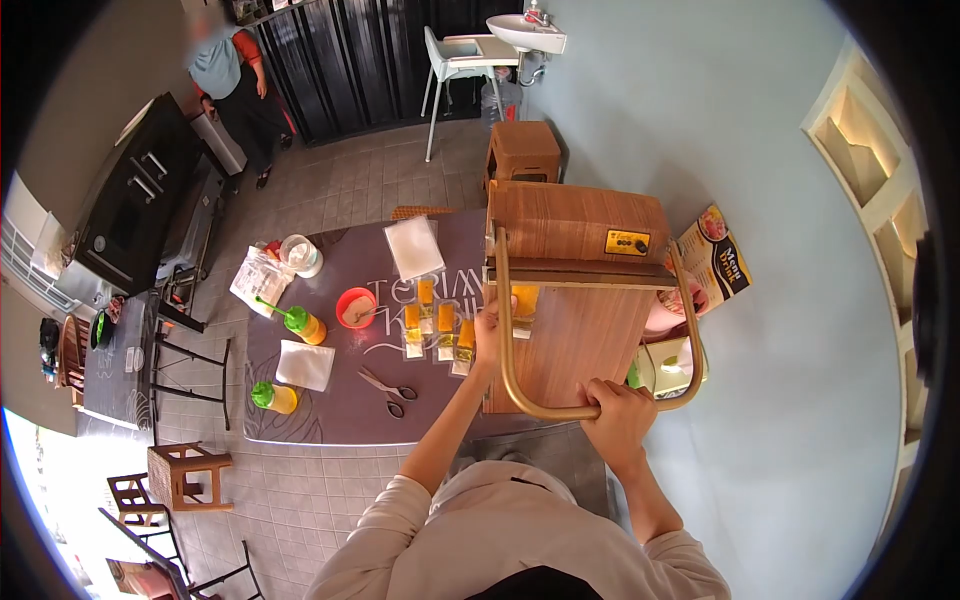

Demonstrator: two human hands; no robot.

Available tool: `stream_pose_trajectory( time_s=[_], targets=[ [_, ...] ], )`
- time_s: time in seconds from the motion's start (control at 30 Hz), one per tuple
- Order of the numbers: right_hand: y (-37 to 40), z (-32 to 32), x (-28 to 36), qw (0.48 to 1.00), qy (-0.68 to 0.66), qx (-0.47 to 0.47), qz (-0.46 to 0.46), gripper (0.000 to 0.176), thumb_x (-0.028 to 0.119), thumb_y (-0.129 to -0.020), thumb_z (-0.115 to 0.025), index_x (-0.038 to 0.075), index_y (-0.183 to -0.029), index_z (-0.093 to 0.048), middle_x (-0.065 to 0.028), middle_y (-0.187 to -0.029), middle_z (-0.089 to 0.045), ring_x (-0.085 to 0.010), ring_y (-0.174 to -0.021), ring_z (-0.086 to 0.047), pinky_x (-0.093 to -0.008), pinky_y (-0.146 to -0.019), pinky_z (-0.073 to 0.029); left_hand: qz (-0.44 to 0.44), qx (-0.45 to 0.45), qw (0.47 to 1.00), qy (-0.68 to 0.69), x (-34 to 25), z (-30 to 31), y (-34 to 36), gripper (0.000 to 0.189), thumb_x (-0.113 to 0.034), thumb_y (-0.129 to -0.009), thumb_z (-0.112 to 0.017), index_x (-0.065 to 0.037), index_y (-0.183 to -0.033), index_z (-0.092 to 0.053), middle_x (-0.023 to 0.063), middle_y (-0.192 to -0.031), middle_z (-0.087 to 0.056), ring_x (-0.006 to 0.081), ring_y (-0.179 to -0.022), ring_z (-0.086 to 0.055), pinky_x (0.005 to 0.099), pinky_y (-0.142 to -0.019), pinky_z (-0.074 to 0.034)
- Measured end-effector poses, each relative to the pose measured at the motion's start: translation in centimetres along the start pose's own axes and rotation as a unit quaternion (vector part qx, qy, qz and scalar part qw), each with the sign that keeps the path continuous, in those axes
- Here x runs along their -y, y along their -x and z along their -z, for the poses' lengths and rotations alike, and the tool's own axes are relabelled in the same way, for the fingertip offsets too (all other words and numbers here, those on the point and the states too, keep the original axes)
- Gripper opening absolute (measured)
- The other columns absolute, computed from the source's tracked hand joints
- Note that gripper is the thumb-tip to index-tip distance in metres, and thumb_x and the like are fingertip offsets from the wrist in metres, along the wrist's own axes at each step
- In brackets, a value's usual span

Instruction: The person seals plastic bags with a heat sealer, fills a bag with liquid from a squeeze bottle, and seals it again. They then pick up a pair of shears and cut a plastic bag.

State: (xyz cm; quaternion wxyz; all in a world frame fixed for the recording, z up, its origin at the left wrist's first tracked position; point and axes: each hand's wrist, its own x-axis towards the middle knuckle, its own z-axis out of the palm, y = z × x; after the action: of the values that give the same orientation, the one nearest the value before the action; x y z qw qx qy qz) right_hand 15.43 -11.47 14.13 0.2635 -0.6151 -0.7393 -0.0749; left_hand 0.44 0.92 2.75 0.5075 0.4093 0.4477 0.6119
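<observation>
My right hand is wrapped round the gold bar handle of a wood-grain sealing machine, at its near side. At the machine's left edge, my left hand is closed on a small clear packet of yellow liquid; the handle bar hides part of its fingers. Just left of that hand, several more filled packets lie in a loose group on the dark table. A pair of scissors with black grips rests nearer me.
On the table are a red bowl of powder, green-capped squeeze bottles, a clear tub and stacks of plastic sheets. A menu card stands by the wall. A person stands at the far left, beyond the table.
</observation>
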Motion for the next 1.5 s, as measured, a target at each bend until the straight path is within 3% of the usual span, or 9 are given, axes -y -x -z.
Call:
stream_pose_trajectory(
  time_s=[0.33, 0.5, 0.63, 0.7, 0.8, 1.17, 1.37, 1.5],
  targets=[
    [-0.1, 0.4, 0.2, 1.000, -0.004, 0.016, -0.001, 0.028, 0.024, -0.070, -0.066, 0.012, -0.053, -0.048, -0.0008, -0.046, -0.050, -0.0205, -0.039, -0.049, -0.0316, -0.043, -0.032, 0.026, 0.037, 0.998, -0.033, 0.7, 0.7, -0.2, 0.025, -0.024, -0.087, -0.055, -0.002, -0.075, -0.061, -0.0070, -0.068, -0.051, 0.0018, -0.063, -0.041, 0.0195, -0.055, -0.034],
    [0.0, 0.1, 0.0, 1.000, -0.007, 0.005, 0.006, 0.031, 0.024, -0.070, -0.067, 0.011, -0.051, -0.046, -0.0007, -0.045, -0.049, -0.0204, -0.039, -0.047, -0.0311, -0.043, -0.031, -0.003, 0.022, 1.000, 0.020, -0.5, -0.1, 0.2, 0.028, -0.027, -0.087, -0.055, -0.003, -0.073, -0.060, -0.0070, -0.065, -0.048, 0.0024, -0.062, -0.040, 0.0199, -0.055, -0.033],
    [-0.2, 0.3, 0.2, 1.000, -0.008, 0.006, 0.005, 0.033, 0.023, -0.069, -0.068, 0.010, -0.050, -0.044, -0.0005, -0.044, -0.048, -0.0202, -0.039, -0.046, -0.0305, -0.042, -0.030, -0.002, 0.019, 1.000, 0.012, 0.3, 0.2, -0.1, 0.027, -0.027, -0.087, -0.055, -0.004, -0.073, -0.059, -0.0066, -0.064, -0.048, 0.0027, -0.061, -0.040, 0.0200, -0.054, -0.034],
    [-0.1, 0.3, 0.1, 1.000, -0.009, 0.006, 0.006, 0.033, 0.023, -0.069, -0.068, 0.010, -0.050, -0.044, -0.0005, -0.044, -0.048, -0.0201, -0.039, -0.046, -0.0307, -0.042, -0.030, -0.001, 0.036, 0.996, -0.077, 0.5, 0.7, -0.4, 0.026, -0.025, -0.087, -0.055, -0.002, -0.075, -0.060, -0.0057, -0.066, -0.050, 0.0030, -0.062, -0.042, 0.0200, -0.055, -0.036],
    [-0.2, 0.3, 0.1, 1.000, -0.008, 0.007, 0.008, 0.033, 0.023, -0.069, -0.068, 0.011, -0.050, -0.044, -0.0005, -0.045, -0.048, -0.0202, -0.039, -0.046, -0.0309, -0.042, -0.030, -0.015, 0.025, 1.000, -0.006, 0.0, 0.1, 0.1, 0.025, -0.024, -0.087, -0.055, -0.002, -0.075, -0.060, -0.0059, -0.066, -0.050, 0.0030, -0.061, -0.042, 0.0202, -0.054, -0.035],
    [-0.2, 0.3, 0.2, 1.000, -0.013, 0.012, 0.002, 0.033, 0.024, -0.069, -0.068, 0.010, -0.051, -0.044, -0.0006, -0.045, -0.048, -0.0209, -0.039, -0.045, -0.0315, -0.042, -0.031, 0.000, -0.002, 0.999, -0.032, 0.6, 0.0, 0.1, 0.020, -0.020, -0.086, -0.055, -0.002, -0.079, -0.062, -0.0052, -0.068, -0.053, 0.0027, -0.062, -0.044, 0.0199, -0.054, -0.036],
    [-0.4, 0.9, 0.3, 0.999, -0.016, 0.036, -0.002, 0.033, 0.025, -0.069, -0.068, 0.010, -0.050, -0.045, -0.0024, -0.045, -0.048, -0.0231, -0.039, -0.046, -0.0320, -0.041, -0.032, -0.020, 0.000, 1.000, -0.013, 0.7, 0.0, 0.0, 0.020, -0.019, -0.086, -0.056, -0.002, -0.078, -0.061, -0.0061, -0.066, -0.052, 0.0021, -0.061, -0.043, 0.0195, -0.053, -0.035],
    [-0.7, 1.5, 0.2, 0.994, -0.006, 0.113, 0.002, 0.027, 0.025, -0.071, -0.066, 0.011, -0.052, -0.051, -0.0022, -0.046, -0.052, -0.0216, -0.040, -0.051, -0.0319, -0.041, -0.034, -0.020, 0.007, 0.999, -0.041, 0.6, 0.2, -0.1, 0.023, -0.022, -0.086, -0.056, -0.003, -0.073, -0.059, -0.0078, -0.064, -0.047, 0.0015, -0.059, -0.039, 0.0191, -0.052, -0.031]
  ],
)
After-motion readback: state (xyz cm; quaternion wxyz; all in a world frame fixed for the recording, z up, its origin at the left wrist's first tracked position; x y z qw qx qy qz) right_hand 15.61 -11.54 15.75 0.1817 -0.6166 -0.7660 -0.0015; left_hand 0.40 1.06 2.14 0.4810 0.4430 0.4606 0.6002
